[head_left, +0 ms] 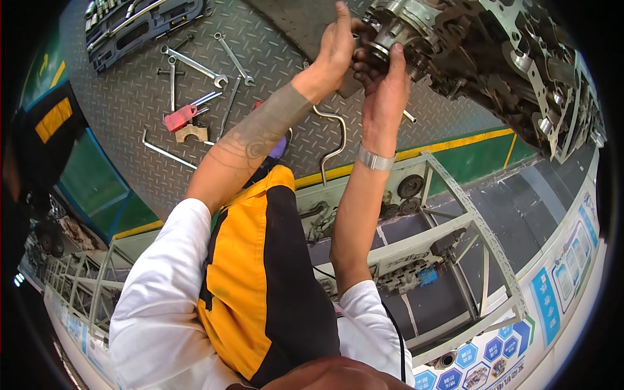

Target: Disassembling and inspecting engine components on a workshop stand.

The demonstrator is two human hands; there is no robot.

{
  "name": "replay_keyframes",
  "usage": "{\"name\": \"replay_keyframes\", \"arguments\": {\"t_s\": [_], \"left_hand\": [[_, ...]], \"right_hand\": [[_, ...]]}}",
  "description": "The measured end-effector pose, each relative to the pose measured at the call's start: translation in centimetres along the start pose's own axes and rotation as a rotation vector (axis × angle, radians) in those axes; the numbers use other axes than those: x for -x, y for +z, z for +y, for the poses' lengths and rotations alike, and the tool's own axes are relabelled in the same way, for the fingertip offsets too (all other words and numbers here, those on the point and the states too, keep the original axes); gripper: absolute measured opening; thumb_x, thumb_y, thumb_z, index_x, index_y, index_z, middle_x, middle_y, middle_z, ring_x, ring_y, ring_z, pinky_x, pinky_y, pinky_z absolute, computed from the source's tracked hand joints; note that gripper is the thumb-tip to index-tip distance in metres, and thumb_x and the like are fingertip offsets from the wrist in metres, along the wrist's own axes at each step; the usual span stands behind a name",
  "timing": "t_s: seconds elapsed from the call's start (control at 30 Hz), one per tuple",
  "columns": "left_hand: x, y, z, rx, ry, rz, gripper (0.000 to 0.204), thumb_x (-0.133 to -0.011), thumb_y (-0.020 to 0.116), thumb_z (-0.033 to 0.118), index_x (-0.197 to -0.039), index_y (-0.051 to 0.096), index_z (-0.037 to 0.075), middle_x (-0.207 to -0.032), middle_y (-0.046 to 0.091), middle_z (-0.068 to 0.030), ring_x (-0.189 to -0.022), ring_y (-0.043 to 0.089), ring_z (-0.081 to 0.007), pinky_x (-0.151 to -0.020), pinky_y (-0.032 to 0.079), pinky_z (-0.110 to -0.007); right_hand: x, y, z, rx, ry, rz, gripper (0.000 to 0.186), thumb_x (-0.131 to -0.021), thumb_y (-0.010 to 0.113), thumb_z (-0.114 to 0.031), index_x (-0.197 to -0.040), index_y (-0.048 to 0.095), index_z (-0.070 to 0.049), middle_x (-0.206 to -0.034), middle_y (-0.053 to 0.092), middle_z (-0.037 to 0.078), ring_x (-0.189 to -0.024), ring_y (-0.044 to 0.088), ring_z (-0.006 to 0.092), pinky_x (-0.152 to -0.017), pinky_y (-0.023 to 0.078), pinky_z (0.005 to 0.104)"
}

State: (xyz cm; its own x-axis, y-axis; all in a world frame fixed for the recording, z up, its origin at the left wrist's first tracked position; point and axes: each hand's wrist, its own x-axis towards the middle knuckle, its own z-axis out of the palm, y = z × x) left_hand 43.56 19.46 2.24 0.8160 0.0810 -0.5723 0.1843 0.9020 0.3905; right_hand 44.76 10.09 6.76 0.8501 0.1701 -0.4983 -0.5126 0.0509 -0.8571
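At the top centre, both bare hands are at a round metal housing (394,29) on the side of a dark, greasy engine (481,45). My right hand (387,78) is closed round the housing's lower end, with its thumb on the right side and darkened fingers curled in from the left. Just to the left, my left hand (333,55) has its thumb stretched upward. Its other fingers reach toward the housing, and their tips are partly hidden. A wide metal band (376,158) is on my right wrist.
Wrenches (195,66), a red-handled tool (180,118), a tan block (192,134) and an L-shaped bar (168,151) lie left on the diamond-plate surface (273,32). A socket case (133,29) is beyond. A bent pipe (341,133) lies near my forearms. A metal frame rack (484,240) stands right.
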Motion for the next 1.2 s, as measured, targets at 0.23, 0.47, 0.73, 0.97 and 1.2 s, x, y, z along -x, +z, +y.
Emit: {"name": "replay_keyframes", "arguments": {"t_s": [0.23,0.47,0.73,0.97,1.2], "left_hand": [[0.0,-0.3,0.1,-0.104,0.047,0.014,0.037,-0.100,0.048,0.043,-0.099,0.047,0.007,-0.070,0.047,0.0001,-0.049,0.038,-0.0070,-0.040,0.031,-0.022],[-0.3,0.0,-0.3,-0.184,0.134,0.055,0.041,-0.101,0.045,0.048,-0.094,0.047,0.007,-0.072,0.049,-0.0009,-0.048,0.041,-0.0077,-0.038,0.030,-0.021],[-0.5,0.3,-0.2,-0.296,0.205,0.107,0.050,-0.099,0.043,0.055,-0.088,0.050,0.006,-0.066,0.049,0.0004,-0.044,0.038,-0.0077,-0.036,0.029,-0.023],[-0.4,0.9,-0.3,-0.492,0.302,0.143,0.056,-0.100,0.037,0.059,-0.091,0.052,0.005,-0.066,0.048,0.0001,-0.044,0.037,-0.0068,-0.036,0.029,-0.023],[0.5,1.3,0.7,-0.317,0.140,0.110,0.047,-0.101,0.041,0.051,-0.092,0.050,0.005,-0.065,0.046,-0.0001,-0.045,0.037,-0.0090,-0.037,0.030,-0.025]], "right_hand": [[-0.1,-0.3,0.1,-0.003,-0.004,0.015,0.041,-0.098,0.051,-0.041,-0.107,0.062,-0.002,-0.085,0.068,0.008,-0.069,0.064,0.0162,-0.062,0.049,0.0287],[0.1,-0.1,0.1,-0.001,0.000,0.014,0.040,-0.099,0.051,-0.040,-0.109,0.061,-0.002,-0.085,0.068,0.007,-0.071,0.064,0.0159,-0.062,0.049,0.0290],[0.0,0.0,0.2,-0.021,-0.020,0.018,0.037,-0.100,0.050,-0.037,-0.108,0.061,-0.003,-0.085,0.068,0.007,-0.070,0.064,0.0152,-0.061,0.049,0.0288],[0.5,0.4,-0.4,0.004,0.001,0.032,0.036,-0.100,0.050,-0.036,-0.107,0.062,-0.002,-0.082,0.068,0.007,-0.069,0.063,0.0146,-0.061,0.048,0.0274],[0.2,0.1,0.0,0.018,-0.021,0.018,0.038,-0.101,0.049,-0.036,-0.106,0.061,-0.001,-0.080,0.068,0.008,-0.068,0.063,0.0148,-0.061,0.048,0.0270]]}}
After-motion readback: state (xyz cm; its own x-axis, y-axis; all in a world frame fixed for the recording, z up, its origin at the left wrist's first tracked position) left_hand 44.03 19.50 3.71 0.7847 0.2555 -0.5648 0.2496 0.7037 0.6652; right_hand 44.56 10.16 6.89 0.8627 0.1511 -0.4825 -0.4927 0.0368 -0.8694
